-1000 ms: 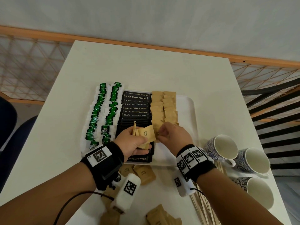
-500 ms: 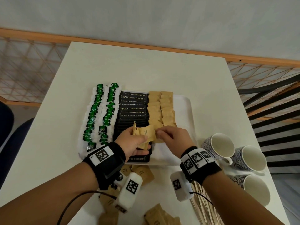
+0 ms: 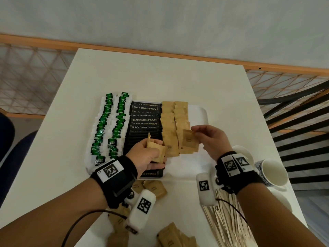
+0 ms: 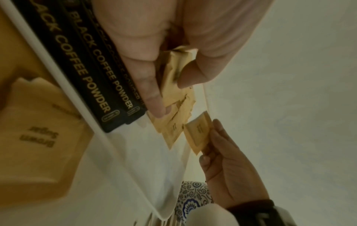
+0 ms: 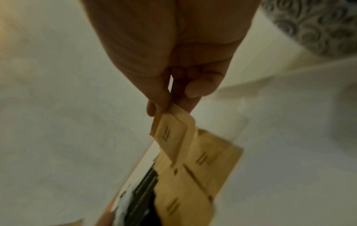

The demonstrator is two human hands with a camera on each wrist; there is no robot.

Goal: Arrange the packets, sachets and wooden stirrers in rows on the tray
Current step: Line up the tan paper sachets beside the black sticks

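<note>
The right hand point(image 3: 209, 139) pinches a brown sachet point(image 3: 189, 140) by its top corner (long axis hanging toward the tray point(image 3: 199, 157)), while the left hand point(image 3: 147, 155) grips several more sachets point(image 3: 156, 150).

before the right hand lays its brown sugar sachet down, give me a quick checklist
1. Right hand pinches one brown paper sugar sachet: ok.
2. Sachet over near end of right-hand brown row: ok.
3. Bare space on white plastic tray beyond that row: ok.
4. Left hand grips spare brown sachets: ok.
5. Pale wooden stirrers on tray: not ok, off it, on the table.
6. Spare count: cannot tell.
</note>
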